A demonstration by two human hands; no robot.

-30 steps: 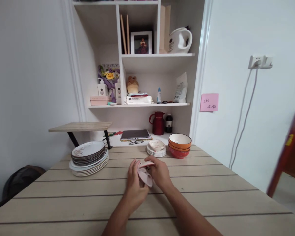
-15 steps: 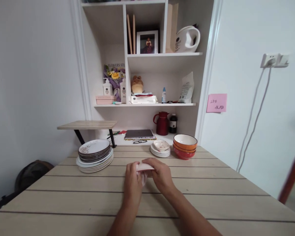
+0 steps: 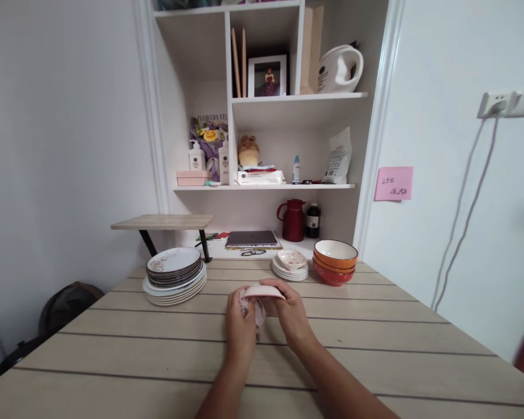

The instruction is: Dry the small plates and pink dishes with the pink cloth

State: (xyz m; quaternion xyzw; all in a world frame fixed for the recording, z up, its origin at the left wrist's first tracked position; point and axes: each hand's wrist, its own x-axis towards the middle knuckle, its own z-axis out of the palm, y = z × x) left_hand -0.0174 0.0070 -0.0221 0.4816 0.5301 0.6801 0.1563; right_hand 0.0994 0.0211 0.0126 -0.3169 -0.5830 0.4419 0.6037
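A small pale dish (image 3: 265,291) is held tilted above the middle of the wooden table, between both hands. My left hand (image 3: 241,317) grips a light cloth (image 3: 259,314) against the dish's left side. My right hand (image 3: 291,311) is closed on the dish's right edge, fingers over its rim. Behind them stands a stack of small white plates (image 3: 290,273) with a patterned bowl (image 3: 292,259) on top. To its right are stacked orange and red bowls (image 3: 335,262). A tall stack of plates (image 3: 174,276) sits at the left.
The wooden table (image 3: 166,349) spreads out below. A small raised stand (image 3: 163,222) is at the back left. Behind the table lie glasses (image 3: 253,252) and a laptop (image 3: 251,238), with a red jug (image 3: 293,221) and a dark bottle (image 3: 313,221) beside them.
The dish has turned in my hands, and more of its underside and the cloth show. The whole view has shifted, so the surroundings appear slightly farther right.
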